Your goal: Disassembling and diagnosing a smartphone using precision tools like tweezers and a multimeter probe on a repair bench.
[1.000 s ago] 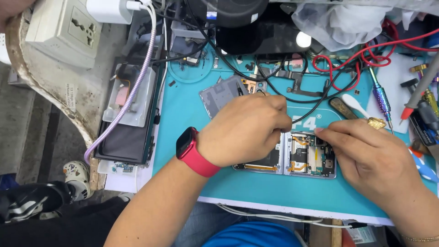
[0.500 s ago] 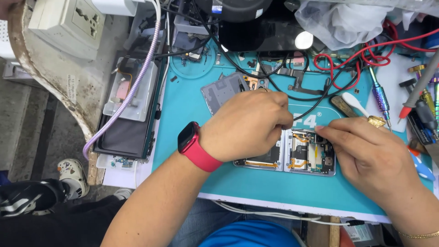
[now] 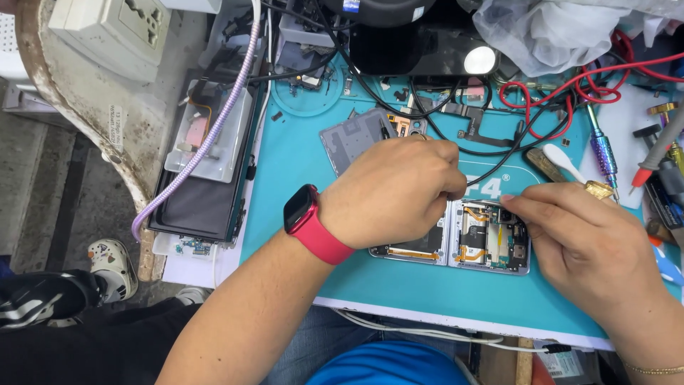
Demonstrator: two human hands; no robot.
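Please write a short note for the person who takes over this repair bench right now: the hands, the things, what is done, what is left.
Left hand: rests on the opened phone, covering its left half.
Right hand: fingertips pinched at the phone's upper right corner; whether they hold anything cannot be seen.
The phone lies on the teal mat, circuit board exposed.
Done: the grey back cover is off, lying behind the left hand.
Left: phone not closed.

Bright, even light; a round lamp (image 3: 479, 60) glares above the teal mat (image 3: 299, 185). Shadows are soft, focus sharp.
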